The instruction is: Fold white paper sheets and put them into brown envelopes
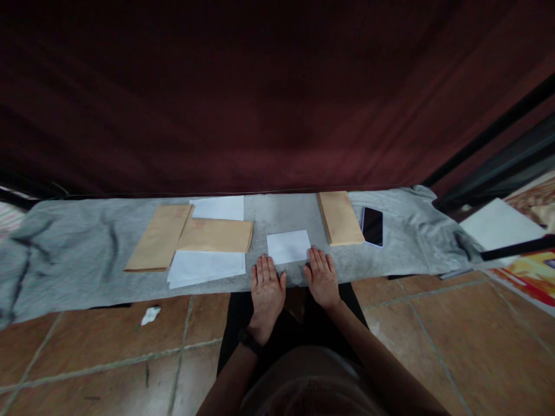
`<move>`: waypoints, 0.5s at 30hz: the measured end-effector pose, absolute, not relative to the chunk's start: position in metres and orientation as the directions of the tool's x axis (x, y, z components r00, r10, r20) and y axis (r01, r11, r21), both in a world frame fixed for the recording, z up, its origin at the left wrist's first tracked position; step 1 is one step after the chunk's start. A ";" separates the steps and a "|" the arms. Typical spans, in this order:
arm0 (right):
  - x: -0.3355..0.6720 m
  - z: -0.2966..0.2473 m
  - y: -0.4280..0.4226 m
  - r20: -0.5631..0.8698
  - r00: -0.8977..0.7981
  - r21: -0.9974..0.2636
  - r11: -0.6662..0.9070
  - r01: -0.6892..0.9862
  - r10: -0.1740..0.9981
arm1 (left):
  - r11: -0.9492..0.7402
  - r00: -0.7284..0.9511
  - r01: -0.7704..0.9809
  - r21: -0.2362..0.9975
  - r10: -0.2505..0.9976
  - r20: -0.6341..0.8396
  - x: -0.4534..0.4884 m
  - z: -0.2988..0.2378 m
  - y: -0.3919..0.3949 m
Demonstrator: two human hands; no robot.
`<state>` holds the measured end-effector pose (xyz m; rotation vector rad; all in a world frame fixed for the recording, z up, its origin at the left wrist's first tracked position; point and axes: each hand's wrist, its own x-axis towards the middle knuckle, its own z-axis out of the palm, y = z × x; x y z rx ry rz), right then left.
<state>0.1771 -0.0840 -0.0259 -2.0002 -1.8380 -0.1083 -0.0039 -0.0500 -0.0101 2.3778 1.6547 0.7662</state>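
A small white sheet of paper [288, 247], perhaps folded, lies on the grey cloth [286, 211] in front of me. Just off its left side, my left hand [267, 289] rests flat at the cloth's near edge, fingers stretched out, with a dark band on the wrist. My right hand [321, 277] lies palm down by the paper's right corner, its fingertips close to or touching that corner. Neither hand holds anything. To the right is a stack of brown envelopes [341, 218]. Left of the paper, another brown envelope [217, 235] lies across white sheets [208, 267].
A further brown envelope [158, 238] slants at the left. Beside the right stack lies a phone [373, 226] with a dark screen. A dark red curtain [277, 115] hangs behind the cloth. White paper scrap [150, 315] lies on the tiled floor [407, 329]. Black bars [494, 130] stand at the right.
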 end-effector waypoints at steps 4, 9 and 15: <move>0.177 -0.024 -0.084 0.336 0.124 -0.249 -0.039 0.968 0.934 | -0.373 0.238 0.836 0.403 0.907 0.346 -0.003 -0.011 -0.050; 0.177 -0.024 -0.084 0.359 0.118 -0.248 -0.027 0.968 0.926 | -0.424 0.312 0.821 0.382 0.894 0.321 0.003 -0.006 -0.044; 0.176 -0.024 -0.085 0.336 0.124 -0.244 -0.040 0.969 0.934 | -0.548 0.468 0.763 0.343 0.835 0.291 0.025 -0.001 -0.031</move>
